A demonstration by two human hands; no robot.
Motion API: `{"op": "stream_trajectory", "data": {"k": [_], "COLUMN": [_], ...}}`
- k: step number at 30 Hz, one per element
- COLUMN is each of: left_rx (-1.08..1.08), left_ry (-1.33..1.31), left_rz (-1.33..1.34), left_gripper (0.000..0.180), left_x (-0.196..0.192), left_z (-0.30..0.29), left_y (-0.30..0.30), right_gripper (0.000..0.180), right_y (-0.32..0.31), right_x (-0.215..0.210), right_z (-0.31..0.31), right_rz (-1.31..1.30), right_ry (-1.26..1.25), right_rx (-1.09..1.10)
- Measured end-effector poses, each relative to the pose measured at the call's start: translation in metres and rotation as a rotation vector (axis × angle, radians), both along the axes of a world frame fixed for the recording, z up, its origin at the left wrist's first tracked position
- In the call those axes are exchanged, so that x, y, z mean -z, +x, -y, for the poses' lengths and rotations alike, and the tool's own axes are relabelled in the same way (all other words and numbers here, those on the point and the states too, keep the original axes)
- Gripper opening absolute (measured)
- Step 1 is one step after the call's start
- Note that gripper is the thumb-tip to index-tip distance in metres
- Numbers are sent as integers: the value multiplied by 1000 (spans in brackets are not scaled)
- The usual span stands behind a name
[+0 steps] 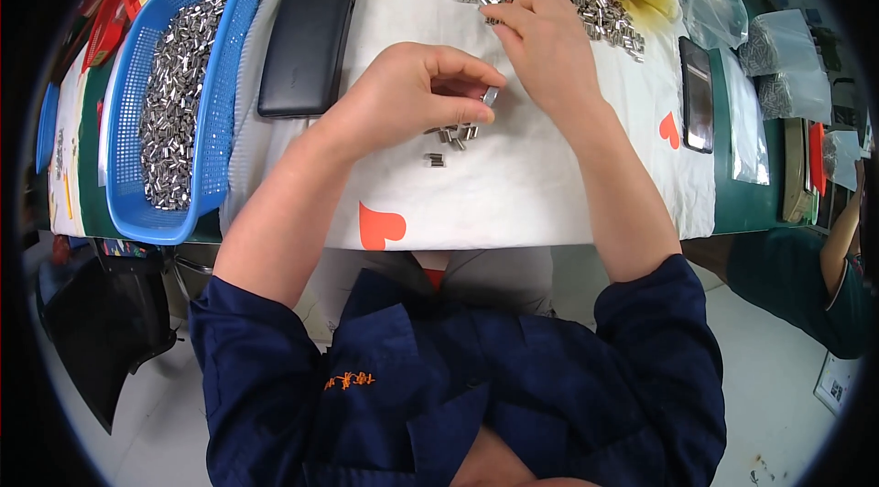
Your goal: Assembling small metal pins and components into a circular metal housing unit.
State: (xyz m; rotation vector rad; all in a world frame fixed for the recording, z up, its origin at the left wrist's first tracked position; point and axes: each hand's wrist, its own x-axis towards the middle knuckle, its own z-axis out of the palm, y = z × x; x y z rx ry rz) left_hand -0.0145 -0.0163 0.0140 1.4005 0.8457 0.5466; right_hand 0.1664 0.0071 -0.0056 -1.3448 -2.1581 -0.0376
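Note:
My left hand (pixel 407 95) is curled above the white cloth (pixel 540 203), its thumb and fingertips pinching a small shiny metal cylinder (pixel 491 97). Under that hand lies a loose cluster of similar metal cylinders (pixel 458 135), and a few more (pixel 434 160) sit nearer to me. Farther away, my right hand (pixel 548 48) is at the near left edge of a large heap of metal cylinders (pixel 595 6). Its thumb and forefinger close on small metal cylinders (pixel 493 20); how many cannot be made out.
A blue perforated basket (pixel 151 232) full of metal cylinders stands at the left. Beside it lies a black slab-shaped device (pixel 307 48). A phone (pixel 697 93) and clear bags of metal parts (pixel 795 38) are at the right, with a person's dark green sleeve (pixel 847 304) beyond.

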Motion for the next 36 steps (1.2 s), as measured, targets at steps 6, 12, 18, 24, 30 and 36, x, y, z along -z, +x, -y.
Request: {"op": "stream_trajectory", "data": {"k": [6,12,18,24,30,36], "left_rx": [9,-184,-239,-239,-236,-161], "left_ry": [-13,-100,-112,19,-11,-89], "left_rz": [41,225,267,114,147,130], "left_gripper": [28,30,31,28,27,27], "left_x": [4,5,6,6,2,0], "left_z": [-2,-8,-11,-8,-7,-5], "left_y": [-3,-5,-7,-2,-6,-4], "right_gripper": [9,9,6,5,9,13], "right_y": [0,4,-5,-10,1,11], "right_x": [-6,-23,-36,-28,-34,-29], "right_z": [7,19,29,33,30,18], "right_rz": [62,-747,-574,-173,-515,-468], "right_ry": [-74,-560,-530,-106,-525,-507], "right_rx": [-20,-93,-155,-146,-176,-48]}}
